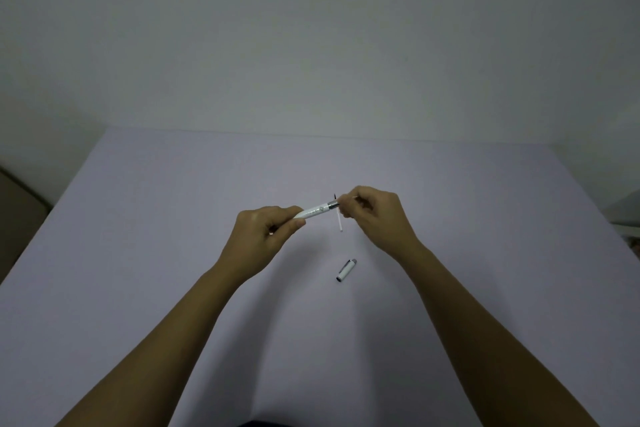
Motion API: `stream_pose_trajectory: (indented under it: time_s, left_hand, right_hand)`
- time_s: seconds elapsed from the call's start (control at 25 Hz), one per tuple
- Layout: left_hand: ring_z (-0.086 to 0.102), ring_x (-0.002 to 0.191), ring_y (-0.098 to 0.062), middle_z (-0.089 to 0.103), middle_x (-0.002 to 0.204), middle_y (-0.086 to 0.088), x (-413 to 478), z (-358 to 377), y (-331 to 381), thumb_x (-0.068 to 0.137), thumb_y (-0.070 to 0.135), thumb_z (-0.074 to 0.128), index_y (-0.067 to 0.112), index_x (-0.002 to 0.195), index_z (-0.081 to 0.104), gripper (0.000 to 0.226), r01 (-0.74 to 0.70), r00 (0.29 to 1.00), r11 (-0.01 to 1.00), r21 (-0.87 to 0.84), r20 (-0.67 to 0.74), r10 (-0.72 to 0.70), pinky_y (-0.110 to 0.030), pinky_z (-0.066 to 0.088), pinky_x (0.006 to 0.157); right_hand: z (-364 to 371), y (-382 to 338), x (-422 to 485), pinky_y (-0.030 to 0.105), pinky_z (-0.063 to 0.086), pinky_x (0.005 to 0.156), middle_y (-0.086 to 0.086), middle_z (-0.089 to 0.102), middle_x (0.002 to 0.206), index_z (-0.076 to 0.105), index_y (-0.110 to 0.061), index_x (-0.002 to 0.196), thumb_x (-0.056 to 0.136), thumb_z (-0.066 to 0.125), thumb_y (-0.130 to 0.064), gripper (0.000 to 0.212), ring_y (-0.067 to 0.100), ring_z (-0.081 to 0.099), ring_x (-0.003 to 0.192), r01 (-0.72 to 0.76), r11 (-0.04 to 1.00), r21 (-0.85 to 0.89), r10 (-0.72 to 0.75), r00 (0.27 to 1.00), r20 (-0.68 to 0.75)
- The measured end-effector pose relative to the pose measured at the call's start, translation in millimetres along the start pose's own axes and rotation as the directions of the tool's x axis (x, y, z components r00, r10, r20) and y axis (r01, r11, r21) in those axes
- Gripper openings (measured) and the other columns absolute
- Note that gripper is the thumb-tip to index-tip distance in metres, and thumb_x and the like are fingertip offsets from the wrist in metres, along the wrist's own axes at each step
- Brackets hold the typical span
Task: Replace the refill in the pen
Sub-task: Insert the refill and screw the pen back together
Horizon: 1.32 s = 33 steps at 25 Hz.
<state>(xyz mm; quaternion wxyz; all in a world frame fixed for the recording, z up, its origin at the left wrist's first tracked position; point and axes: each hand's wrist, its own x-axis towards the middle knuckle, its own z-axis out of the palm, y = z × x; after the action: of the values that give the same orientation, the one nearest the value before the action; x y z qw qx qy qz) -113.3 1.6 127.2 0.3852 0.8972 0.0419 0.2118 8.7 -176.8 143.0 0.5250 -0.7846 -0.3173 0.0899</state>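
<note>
Both ends of the white pen barrel (316,211) vanish inside gripping left hand (261,236) and right hand (375,213); cap (346,270) lies apart

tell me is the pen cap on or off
Off. The cap lies alone on the table, while the left hand holds the pen barrel.

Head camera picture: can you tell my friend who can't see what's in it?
Two bare hands hold a white pen barrel above a pale table: the left hand grips one end, the right hand pinches at its silver end. A thin white refill lies below, and the pen cap lies nearer.
</note>
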Motion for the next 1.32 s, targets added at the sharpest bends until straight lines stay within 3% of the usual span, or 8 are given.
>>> stream_pose_trajectory:
  time_s: [0.12,0.28,0.44,0.6,0.76,0.88,1.04,1.32]
  left_hand:
    - [0.053,0.055,-0.017,0.063,0.059,-0.007,-1,0,2,0.087,0.021,0.062,0.02,0.097,0.071,0.013,0.005,1.0,1.0,0.016,-0.01,-0.005,-0.02,0.037,0.055]
    - [0.055,0.056,-0.019,0.062,0.059,-0.005,-3,1,4,0.087,0.021,0.062,0.02,0.098,0.071,0.014,-0.005,1.0,1.0,0.023,0.009,0.004,-0.018,0.036,0.056]
    - [0.054,0.055,-0.017,0.062,0.059,-0.005,-4,1,5,0.087,0.021,0.062,0.02,0.097,0.071,0.014,-0.001,1.0,1.0,0.026,-0.006,0.001,-0.02,0.037,0.056]
    - [0.054,0.056,-0.017,0.062,0.059,-0.005,-6,3,6,0.087,0.021,0.062,0.021,0.097,0.071,0.013,0.003,1.0,1.0,0.026,0.008,-0.003,-0.021,0.038,0.056]
    - [0.057,0.056,-0.022,0.063,0.059,-0.007,-6,4,6,0.087,0.021,0.062,0.019,0.096,0.071,0.013,0.018,1.0,0.999,0.031,-0.014,-0.017,-0.021,0.038,0.056]
    - [0.057,0.056,-0.022,0.063,0.059,-0.007,-5,4,6,0.087,0.021,0.062,0.02,0.097,0.071,0.014,0.014,1.0,0.999,0.033,-0.002,-0.014,-0.019,0.037,0.057]
    - [0.059,0.057,-0.021,0.064,0.061,-0.006,-6,4,6,0.087,0.021,0.062,0.02,0.098,0.071,0.015,0.02,1.0,0.999,0.025,-0.005,-0.02,-0.02,0.038,0.057]
    - [0.056,0.057,-0.015,0.063,0.061,-0.004,-9,5,6,0.087,0.022,0.061,0.021,0.099,0.071,0.015,0.021,1.0,1.0,0.016,0.003,-0.021,-0.019,0.038,0.057]
  right_hand:
    - [-1,0,-5,0.012,0.051,0.073,-0.007,0.068,0.089,0.057,-0.034,0.1,0.084,0.065,-0.02,0.022,0.002,0.066,0.081,0.04,0.996,0.084,-0.044,0.998,0.051]
    - [-3,2,-4,0.012,0.049,0.065,-0.012,0.067,0.074,0.059,-0.034,0.077,0.086,0.062,-0.021,0.016,0.009,0.067,0.072,0.044,0.999,-0.009,-0.044,0.998,0.049]
    - [-5,3,-5,0.01,0.049,0.077,-0.013,0.066,0.082,0.057,-0.033,0.087,0.086,0.063,-0.022,0.013,0.002,0.064,0.08,0.095,0.995,-0.04,-0.091,0.992,0.09]
    - [-7,5,-3,0.026,0.048,0.065,-0.001,0.063,0.071,0.059,-0.025,0.08,0.088,0.056,-0.031,0.01,0.012,0.059,0.069,0.097,0.985,-0.143,-0.085,0.992,0.091]
    - [-5,5,-3,0.014,0.048,0.075,-0.011,0.063,0.081,0.057,-0.028,0.092,0.087,0.061,-0.024,0.007,0.004,0.061,0.079,0.156,0.976,-0.151,-0.138,0.983,0.123]
    - [-5,6,-1,0.029,0.048,0.065,0.0,0.064,0.073,0.062,-0.02,0.084,0.09,0.057,-0.028,0.011,0.015,0.06,0.071,0.129,0.966,-0.225,-0.11,0.989,0.096]
    - [-10,6,-1,0.008,0.042,0.077,-0.009,0.061,0.091,0.059,-0.024,0.098,0.086,0.061,-0.029,0.013,-0.003,0.056,0.087,0.196,0.952,-0.236,-0.166,0.976,0.14]
    - [-12,6,-4,0.013,0.039,0.073,-0.012,0.061,0.089,0.062,-0.027,0.095,0.086,0.06,-0.034,0.012,0.005,0.053,0.083,0.227,0.93,-0.29,-0.182,0.968,0.173]
